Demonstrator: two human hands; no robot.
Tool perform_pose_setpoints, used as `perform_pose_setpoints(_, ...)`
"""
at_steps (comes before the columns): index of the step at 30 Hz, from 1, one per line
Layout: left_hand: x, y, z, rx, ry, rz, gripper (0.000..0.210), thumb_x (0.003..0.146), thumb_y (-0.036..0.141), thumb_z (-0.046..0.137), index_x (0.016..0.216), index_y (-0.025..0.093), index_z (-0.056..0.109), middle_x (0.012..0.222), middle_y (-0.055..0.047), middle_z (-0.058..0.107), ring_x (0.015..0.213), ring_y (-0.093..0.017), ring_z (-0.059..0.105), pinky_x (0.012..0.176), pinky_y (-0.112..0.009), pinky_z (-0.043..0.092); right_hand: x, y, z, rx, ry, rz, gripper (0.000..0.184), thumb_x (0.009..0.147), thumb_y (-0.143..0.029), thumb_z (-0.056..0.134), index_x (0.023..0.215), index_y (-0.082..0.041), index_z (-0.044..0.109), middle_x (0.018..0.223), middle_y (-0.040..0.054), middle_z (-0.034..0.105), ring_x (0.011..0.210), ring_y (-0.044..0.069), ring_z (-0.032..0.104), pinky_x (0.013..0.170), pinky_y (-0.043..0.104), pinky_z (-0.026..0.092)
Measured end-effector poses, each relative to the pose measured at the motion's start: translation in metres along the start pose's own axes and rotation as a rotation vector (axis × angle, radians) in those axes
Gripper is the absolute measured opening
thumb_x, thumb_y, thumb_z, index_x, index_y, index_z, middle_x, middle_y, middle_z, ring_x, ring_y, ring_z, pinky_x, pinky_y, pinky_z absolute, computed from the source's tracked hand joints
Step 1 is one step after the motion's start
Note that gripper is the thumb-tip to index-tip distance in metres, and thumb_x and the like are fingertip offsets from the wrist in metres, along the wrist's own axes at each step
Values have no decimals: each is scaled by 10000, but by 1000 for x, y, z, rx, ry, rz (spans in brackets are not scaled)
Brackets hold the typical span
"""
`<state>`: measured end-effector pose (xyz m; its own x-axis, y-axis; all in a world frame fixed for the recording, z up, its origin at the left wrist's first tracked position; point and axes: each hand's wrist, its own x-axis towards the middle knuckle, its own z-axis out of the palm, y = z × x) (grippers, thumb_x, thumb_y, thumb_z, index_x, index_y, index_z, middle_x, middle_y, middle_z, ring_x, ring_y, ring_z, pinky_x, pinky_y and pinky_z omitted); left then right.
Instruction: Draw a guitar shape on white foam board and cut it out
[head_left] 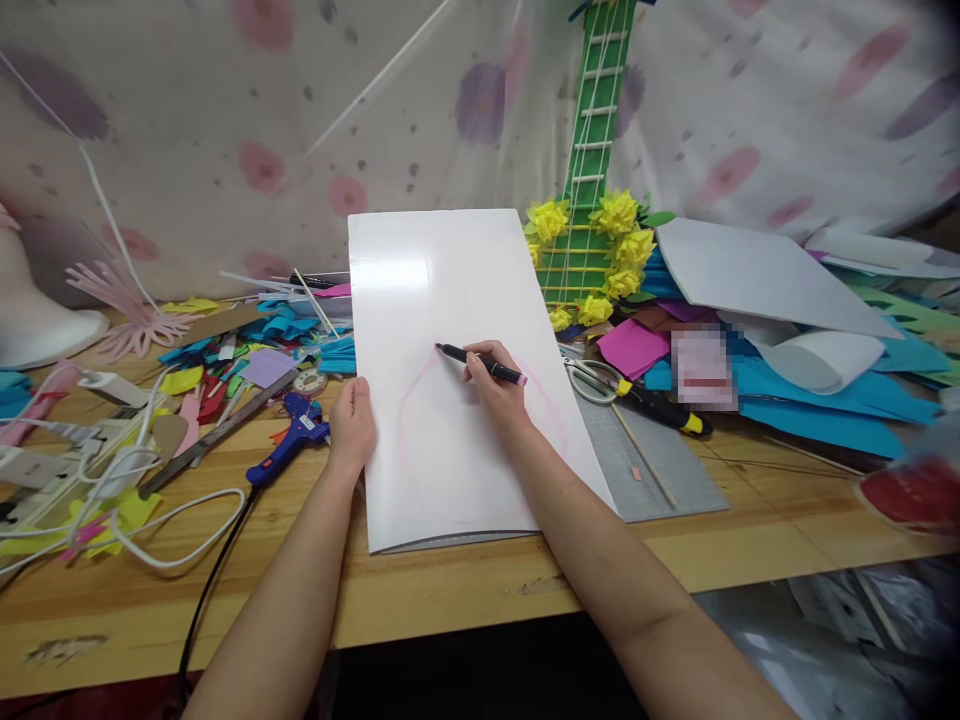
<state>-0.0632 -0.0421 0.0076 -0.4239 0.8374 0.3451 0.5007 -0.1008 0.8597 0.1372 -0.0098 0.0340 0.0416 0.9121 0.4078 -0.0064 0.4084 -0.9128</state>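
Note:
A large white sheet of card [450, 460] stands tilted in front of me, its lower edge on a grey mat. Faint pink curved lines run over its lower half. My right hand [495, 385] grips a black marker with pink ends [469, 360], and the marker's tip is at the sheet, near the top of the left pink curve. At the left edge of the sheet, my left hand [352, 425] is closed around the border; some of its fingers are hidden.
A blue glue gun [296, 435] and a metal ruler [217, 435] lie left, near white cables and a power strip [45, 490]. Right are scissors [592, 380], a yellow-black cutter [667, 405], a stick and coloured paper. A green paper guitar [592, 150] with yellow flowers stands behind.

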Motion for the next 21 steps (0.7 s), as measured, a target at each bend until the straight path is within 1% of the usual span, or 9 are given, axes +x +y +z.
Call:
perform_pose_setpoints(4, 0, 0, 0, -8, -4, -1, 277, 893, 353, 361, 690, 197, 467, 691, -5, 513, 686, -147, 481, 641, -256, 367, 0, 1, -2, 54, -108, 13, 118, 808, -325, 532, 781, -220, 578, 566, -43, 548, 585, 120, 517, 657, 286, 407)
perform_pose_setpoints(5, 0, 0, 0, -11, -4, 0, 278, 893, 358, 361, 694, 197, 470, 694, -5, 516, 688, -147, 482, 642, -256, 368, 0, 1, -2, 73, -119, 12, 120, 809, -325, 529, 776, -219, 576, 559, -45, 544, 576, 119, 515, 659, 287, 409)
perform_pose_setpoints(9, 0, -2, 1, -15, -2, 6, 283, 889, 395, 373, 720, 198, 484, 698, -2, 520, 692, -149, 479, 645, -258, 365, 0, 1, -1, 48, -47, 9, 120, 805, -338, 535, 814, -225, 575, 592, -44, 550, 615, 124, 533, 670, 288, 412)
perform_pose_setpoints(11, 0, -2, 1, -16, -5, 12, 296, 890, 412, 372, 714, 199, 478, 689, 0, 514, 683, -148, 472, 635, -257, 359, -1, 1, -1, 9, -43, 14, 123, 805, -340, 534, 822, -226, 578, 601, -41, 553, 627, 125, 532, 667, 285, 408)
perform_pose_setpoints(16, 0, -3, 0, -8, -11, 5, 305, 896, 411, 362, 712, 198, 479, 699, -4, 523, 685, -148, 473, 632, -261, 354, -4, -1, -3, 58, -190, 14, 137, 812, -340, 531, 777, -216, 577, 566, -42, 547, 587, 119, 509, 653, 285, 403)
perform_pose_setpoints(17, 0, -3, 0, -10, -12, 5, 303, 897, 411, 363, 717, 198, 483, 704, -5, 527, 693, -150, 477, 638, -261, 357, -4, -1, -3, 65, -194, 11, 138, 812, -341, 531, 774, -216, 575, 565, -42, 548, 586, 120, 511, 655, 286, 404)
perform_pose_setpoints(21, 0, -2, 0, -21, -8, 5, 298, 895, 409, 373, 715, 199, 483, 704, -4, 526, 700, -149, 483, 647, -258, 364, -3, -2, -3, 38, -123, 10, 137, 812, -344, 526, 791, -218, 575, 581, -40, 549, 600, 123, 524, 656, 289, 408)
